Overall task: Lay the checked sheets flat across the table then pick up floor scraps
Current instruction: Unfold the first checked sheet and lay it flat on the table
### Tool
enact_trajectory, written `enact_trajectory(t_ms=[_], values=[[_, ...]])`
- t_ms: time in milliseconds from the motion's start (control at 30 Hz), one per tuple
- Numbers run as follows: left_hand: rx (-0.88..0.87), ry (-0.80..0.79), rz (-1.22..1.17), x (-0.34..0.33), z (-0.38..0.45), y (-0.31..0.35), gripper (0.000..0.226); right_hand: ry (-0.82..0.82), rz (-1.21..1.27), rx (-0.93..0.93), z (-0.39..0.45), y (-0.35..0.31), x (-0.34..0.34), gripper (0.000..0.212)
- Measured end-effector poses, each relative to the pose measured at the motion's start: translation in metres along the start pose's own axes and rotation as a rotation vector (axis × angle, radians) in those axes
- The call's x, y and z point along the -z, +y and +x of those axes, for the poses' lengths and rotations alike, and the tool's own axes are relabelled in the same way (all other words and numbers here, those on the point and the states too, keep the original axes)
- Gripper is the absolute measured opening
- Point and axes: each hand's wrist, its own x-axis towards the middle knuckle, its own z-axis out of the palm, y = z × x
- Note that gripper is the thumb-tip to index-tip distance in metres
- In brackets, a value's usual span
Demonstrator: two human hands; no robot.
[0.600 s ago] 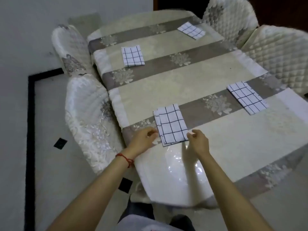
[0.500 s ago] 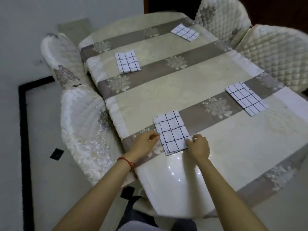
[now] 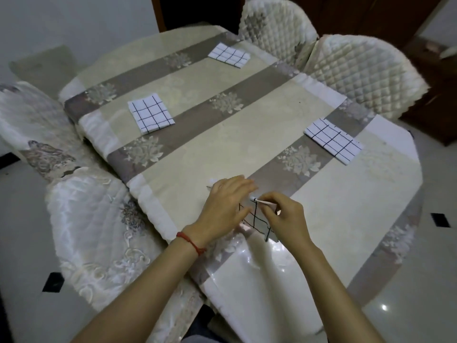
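Observation:
Three folded white sheets with black checks lie flat on the table (image 3: 222, 149): one at the left (image 3: 150, 116), one at the far end (image 3: 229, 55), one at the right (image 3: 333, 141). A fourth checked sheet (image 3: 257, 219) lies near the table's front, mostly hidden under my hands. My left hand (image 3: 226, 206) rests flat on its left part with the fingers stretched out. My right hand (image 3: 284, 216) pinches the sheet's lifted edge between thumb and fingers.
Padded chairs stand close around the table: two at the left (image 3: 86, 231), two quilted ones at the far right (image 3: 358, 70). The pale tiled floor (image 3: 24, 243) has small black inlays. A dark wooden cabinet (image 3: 440, 100) stands at the right.
My hands have closed in over the near sheet. The left hand now covers it and the right hand has lifted one edge. The camera has moved closer to the table.

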Motion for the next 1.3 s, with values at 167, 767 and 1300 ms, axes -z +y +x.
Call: enact_trajectory(t_ms=[167,767,1300], values=[[0.015,0.017,-0.193,0.018,0.002,0.024,0.028,0.005,0.198,-0.021,-0.010,-0.030,0.026,0.017],[0.574,0.688,-0.530,0.078,-0.075,0.120,0.007,-0.158,0.532,0.230,-0.030,-0.109,0.058,0.032],[0.760,1.089,-0.738,0.168,-0.166,0.096,0.029,-0.371,0.504,0.422,-0.058,-0.197,0.009,0.018]])
